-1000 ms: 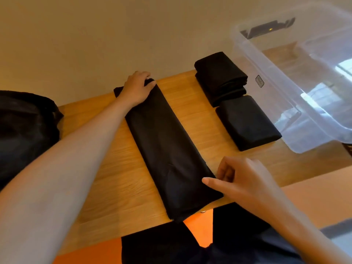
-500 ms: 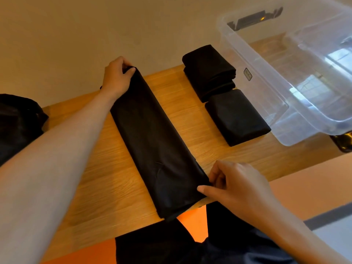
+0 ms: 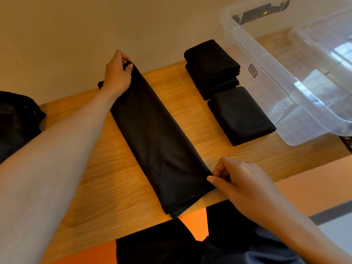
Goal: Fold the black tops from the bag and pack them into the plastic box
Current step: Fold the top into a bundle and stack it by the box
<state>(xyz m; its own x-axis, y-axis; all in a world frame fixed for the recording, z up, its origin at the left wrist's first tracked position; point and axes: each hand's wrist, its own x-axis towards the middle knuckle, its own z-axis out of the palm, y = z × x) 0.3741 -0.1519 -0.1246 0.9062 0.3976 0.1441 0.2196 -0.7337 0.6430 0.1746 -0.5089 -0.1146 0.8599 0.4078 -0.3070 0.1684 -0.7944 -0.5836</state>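
Head view. The black top (image 3: 156, 141) lies on the table (image 3: 91, 187), already narrowed to a long strip. Its long axis runs from the far left, at the table's back edge, down to the near right, just in front of me.

My left hand (image 3: 118, 73) is at the far end, with fingers and thumb curled round the fabric and that end raised a little off the wood. My right hand (image 3: 242, 181) is at the near end, on the strip's right edge. The thumb lies along the cloth and the fingers are curled in; it looks like a pinch, but the underside is hidden. The two hands are well apart, one at each end.

Judgement: the next fold goes along the long axis, far end brought toward near, so the left hand travels and the right anchors.

Two folded tops (image 3: 241, 115) sit beside the strip on the right, touching the empty plastic box (image 3: 297, 77). The bag (image 3: 17, 121) is at the far left.
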